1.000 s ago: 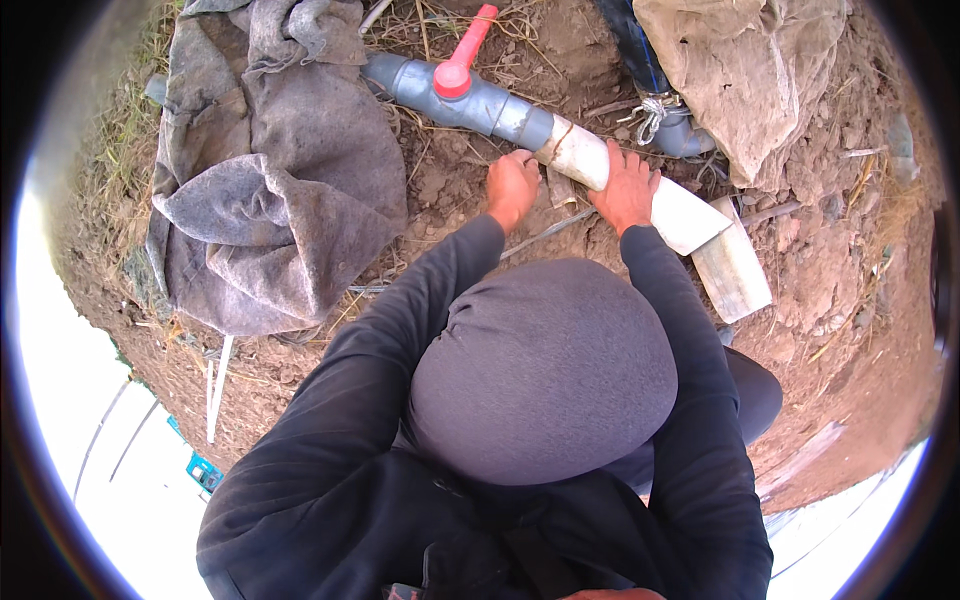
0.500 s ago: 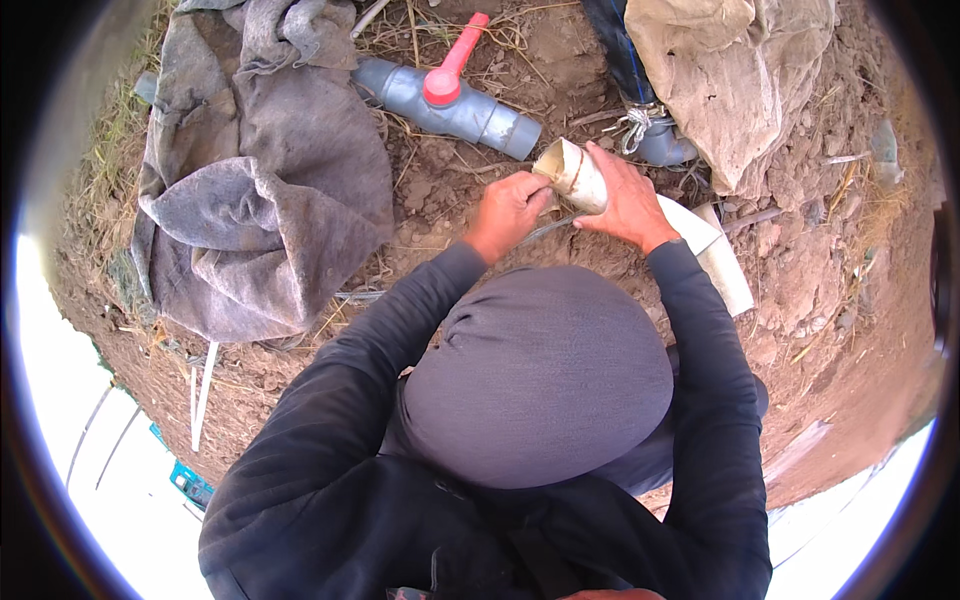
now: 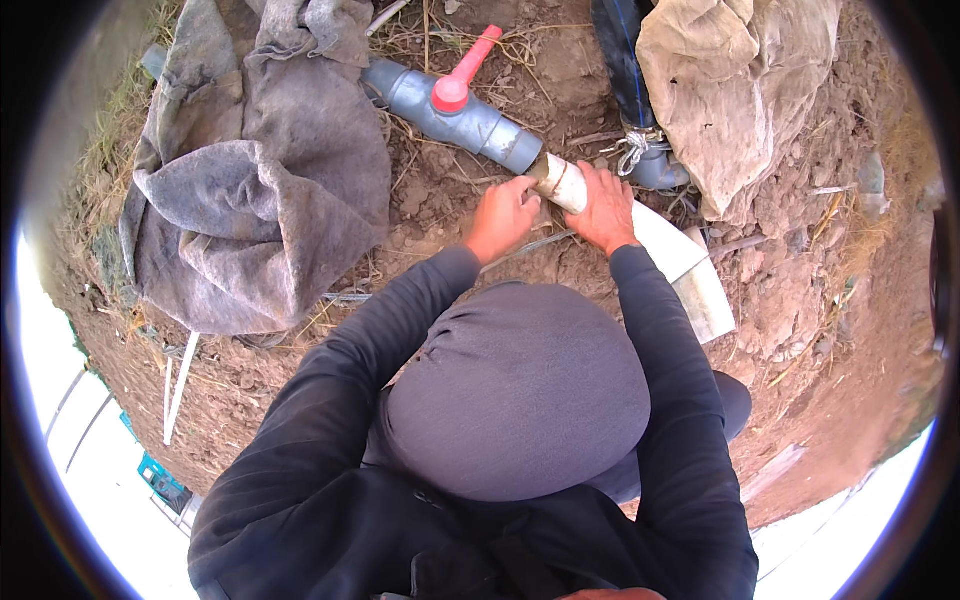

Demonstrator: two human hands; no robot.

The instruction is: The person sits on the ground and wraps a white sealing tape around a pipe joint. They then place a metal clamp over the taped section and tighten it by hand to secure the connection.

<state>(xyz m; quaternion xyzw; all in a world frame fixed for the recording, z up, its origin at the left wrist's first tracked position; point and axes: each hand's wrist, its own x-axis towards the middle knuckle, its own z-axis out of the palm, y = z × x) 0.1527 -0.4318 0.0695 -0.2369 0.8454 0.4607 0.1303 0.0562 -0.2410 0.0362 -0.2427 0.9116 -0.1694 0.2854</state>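
While your right hand (image 3: 605,208) grips the white pipe (image 3: 668,250) beside the grey valve (image 3: 455,112), aligning its end, your left hand (image 3: 503,215), seemingly half-curled, steadies the joint.

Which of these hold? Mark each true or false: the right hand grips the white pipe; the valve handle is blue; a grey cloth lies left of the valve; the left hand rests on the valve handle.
1. The right hand grips the white pipe: true.
2. The handle of the grey valve is blue: false, it is red.
3. A grey cloth lies left of the valve: true.
4. The left hand rests on the valve handle: false, it is by the pipe's end, apart from the handle.
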